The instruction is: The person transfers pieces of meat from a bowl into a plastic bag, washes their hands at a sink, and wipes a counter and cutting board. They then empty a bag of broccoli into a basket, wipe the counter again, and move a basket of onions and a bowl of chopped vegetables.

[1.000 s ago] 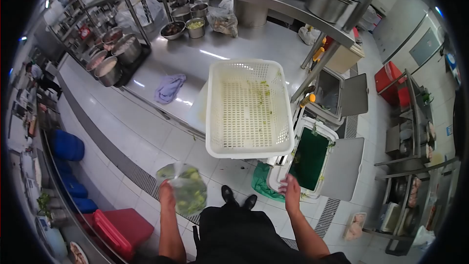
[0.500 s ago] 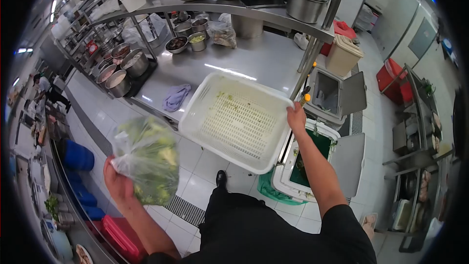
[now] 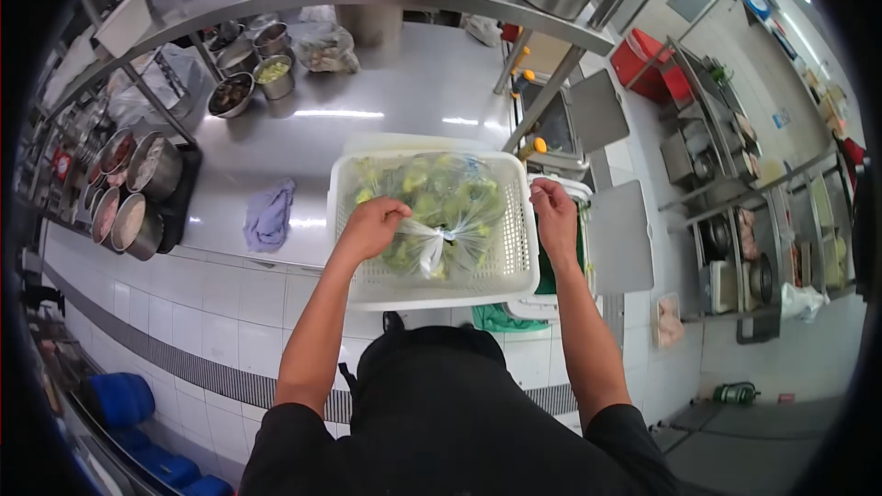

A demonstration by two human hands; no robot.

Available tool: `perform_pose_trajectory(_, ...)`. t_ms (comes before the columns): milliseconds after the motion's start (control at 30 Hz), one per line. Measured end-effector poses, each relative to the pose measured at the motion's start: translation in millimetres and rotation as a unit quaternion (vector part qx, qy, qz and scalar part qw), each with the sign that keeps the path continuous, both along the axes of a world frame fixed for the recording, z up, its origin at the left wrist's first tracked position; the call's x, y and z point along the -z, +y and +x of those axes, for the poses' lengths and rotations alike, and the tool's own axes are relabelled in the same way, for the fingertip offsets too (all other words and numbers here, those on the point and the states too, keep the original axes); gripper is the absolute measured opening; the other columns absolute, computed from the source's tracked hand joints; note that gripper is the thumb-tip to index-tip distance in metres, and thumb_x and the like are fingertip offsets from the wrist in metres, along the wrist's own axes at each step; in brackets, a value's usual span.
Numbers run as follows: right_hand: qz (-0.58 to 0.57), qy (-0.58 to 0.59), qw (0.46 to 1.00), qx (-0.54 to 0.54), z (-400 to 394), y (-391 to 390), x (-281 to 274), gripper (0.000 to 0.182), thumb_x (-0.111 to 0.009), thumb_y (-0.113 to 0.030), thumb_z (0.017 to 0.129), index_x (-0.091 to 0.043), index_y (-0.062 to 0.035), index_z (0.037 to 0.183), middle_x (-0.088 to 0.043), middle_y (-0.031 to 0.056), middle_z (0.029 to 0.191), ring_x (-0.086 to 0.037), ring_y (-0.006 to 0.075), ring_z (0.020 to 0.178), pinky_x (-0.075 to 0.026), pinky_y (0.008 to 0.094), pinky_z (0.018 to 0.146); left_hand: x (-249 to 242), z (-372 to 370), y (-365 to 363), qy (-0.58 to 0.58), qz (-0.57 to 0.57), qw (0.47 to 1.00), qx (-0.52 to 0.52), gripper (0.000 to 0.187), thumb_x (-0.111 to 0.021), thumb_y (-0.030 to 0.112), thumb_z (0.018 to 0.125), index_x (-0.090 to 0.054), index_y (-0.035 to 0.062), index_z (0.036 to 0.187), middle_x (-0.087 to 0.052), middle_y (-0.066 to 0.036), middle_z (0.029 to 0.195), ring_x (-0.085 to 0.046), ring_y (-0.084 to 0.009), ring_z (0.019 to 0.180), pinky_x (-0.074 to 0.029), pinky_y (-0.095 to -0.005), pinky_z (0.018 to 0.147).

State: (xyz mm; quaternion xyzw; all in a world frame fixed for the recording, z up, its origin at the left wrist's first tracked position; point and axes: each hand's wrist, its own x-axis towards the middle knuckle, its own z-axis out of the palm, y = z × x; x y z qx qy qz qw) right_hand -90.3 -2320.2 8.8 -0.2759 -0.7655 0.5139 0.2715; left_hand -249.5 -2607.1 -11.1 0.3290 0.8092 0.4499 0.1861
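Observation:
A clear plastic bag of green vegetables, its gathered neck twisted into a white tail, lies inside a white perforated plastic basket. The basket is at the front edge of the steel table; another pale rim shows behind it. My left hand reaches over the basket's left part, fingers bent and closed on the film of the bag. Just beside the basket's right rim is my right hand. Its fingers are curled together at the rim, and whether they grip anything is hidden.
A purple cloth lies on the steel table to the left. Steel pots of food stand further left. A lidded bin is open at the right. Above the table runs a steel shelf with bowls and pots.
The vegetable bag moved from the left, over the floor, into the basket. The basket was tilted in my right hand and now sits level. My view has turned to the right.

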Motion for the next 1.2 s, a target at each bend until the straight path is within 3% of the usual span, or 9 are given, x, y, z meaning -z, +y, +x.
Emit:
perform_pose_trajectory(167,-0.055,-0.050,0.997,-0.037,21.0,-48.3,4.2,0.020,-0.059,-0.011,0.090,-0.066,0.0022,0.102,-0.064,0.0026,0.079,-0.057,0.0074,0.068,-0.046,0.0223,0.063,4.2,3.8,1.3,0.001,0.164,0.980,-0.108,0.018,-0.053,0.002,0.084,-0.068,0.0031,0.094,-0.064,-0.008,0.090,-0.061,-0.0219,0.080,-0.047,-0.0310,0.073)
perform_pose_trajectory(333,-0.034,-0.094,0.988,-0.122,22.1,-88.8,26.6,0.019,-0.061,-0.010,0.087,-0.067,-0.0007,0.102,-0.064,0.0046,0.073,-0.056,0.0086,0.063,-0.045,0.0239,0.059,-3.4,25.8,3.3,-0.030,0.123,0.991,-0.037,0.017,-0.057,0.001,0.082,-0.068,0.0031,0.095,-0.063,-0.007,0.092,-0.057,-0.0171,0.072,-0.046,-0.0267,0.068)
perform_pose_trajectory(533,0.099,-0.275,0.940,-0.174,-0.4,-127.8,7.6,0.041,-0.068,-0.043,0.080,-0.066,-0.0074,0.100,-0.066,0.0128,0.072,-0.064,0.0309,0.067,-0.049,0.0392,0.062,29.1,41.4,22.4,0.084,0.042,0.994,0.052,0.028,-0.061,0.006,0.077,-0.065,0.0065,0.105,-0.062,-0.010,0.106,-0.061,-0.0260,0.072,-0.049,-0.0370,0.070)
perform_pose_trajectory(700,0.139,-0.230,0.946,-0.183,-6.7,-130.1,32.5,0.035,-0.069,-0.034,0.080,-0.062,-0.0081,0.102,-0.067,0.0139,0.075,-0.066,0.0321,0.072,-0.050,0.0393,0.064,27.5,32.4,4.5,0.153,0.085,0.984,0.025,0.021,-0.061,0.007,0.081,-0.067,0.0064,0.101,-0.065,-0.009,0.094,-0.061,-0.0216,0.066,-0.049,-0.0328,0.066)
perform_pose_trajectory(800,0.040,-0.177,0.966,-0.183,-0.7,-120.2,45.5,0.029,-0.068,-0.026,0.082,-0.062,-0.0048,0.101,-0.067,0.0140,0.077,-0.066,0.0269,0.069,-0.050,0.0364,0.062,-3.8,2.8,-31.1,0.017,0.192,0.961,-0.197,0.012,-0.061,0.007,0.086,-0.068,0.0042,0.095,-0.058,-0.002,0.068,-0.048,-0.0063,0.059,-0.039,-0.0219,0.054)
perform_pose_trajectory(867,-0.031,-0.160,0.970,-0.181,4.9,-113.5,56.8,0.025,-0.066,-0.021,0.085,-0.063,-0.0013,0.100,-0.067,0.0109,0.077,-0.063,0.0185,0.066,-0.049,0.0316,0.060,17.9,-57.4,-79.7,0.161,0.056,0.934,-0.315,0.020,-0.059,0.017,0.084,-0.068,0.0092,0.100,-0.066,-0.013,0.096,-0.062,-0.0258,0.084,-0.048,-0.0359,0.076)
perform_pose_trajectory(967,-0.098,-0.149,0.967,-0.180,9.6,-110.7,54.1,0.022,-0.063,-0.017,0.088,-0.063,0.0014,0.099,-0.066,0.0073,0.077,-0.059,0.0117,0.063,-0.049,0.0271,0.059,65.9,-95.3,-139.6,0.388,-0.211,0.766,-0.467,0.025,-0.061,0.024,0.081,-0.068,0.0128,0.103,-0.062,-0.017,0.106,-0.060,-0.0314,0.093,-0.047,-0.0397,0.084)
perform_pose_trajectory(1067,-0.125,-0.150,0.967,-0.163,16.0,-112.6,47.7,0.020,-0.060,-0.015,0.089,-0.062,0.0025,0.098,-0.065,0.0061,0.077,-0.056,0.0093,0.062,-0.048,0.0249,0.058,125.3,-106.9,-195.8,0.240,-0.318,0.810,-0.430,0.028,-0.062,0.023,0.077,-0.067,0.0149,0.103,-0.058,-0.020,0.109,-0.058,-0.0358,0.096,-0.048,-0.0415,0.085)
perform_pose_trajectory(1200,-0.154,-0.131,0.968,-0.151,11.5,-108.3,47.0,0.018,-0.059,-0.014,0.090,-0.062,0.0026,0.097,-0.065,0.0062,0.076,-0.054,0.0087,0.059,-0.047,0.0237,0.057,106.0,-154.8,-246.7,0.127,-0.182,0.848,-0.482,0.027,-0.060,0.019,0.075,-0.067,0.0137,0.100,-0.059,-0.019,0.102,-0.058,-0.0390,0.095,-0.048,-0.0449,0.083)
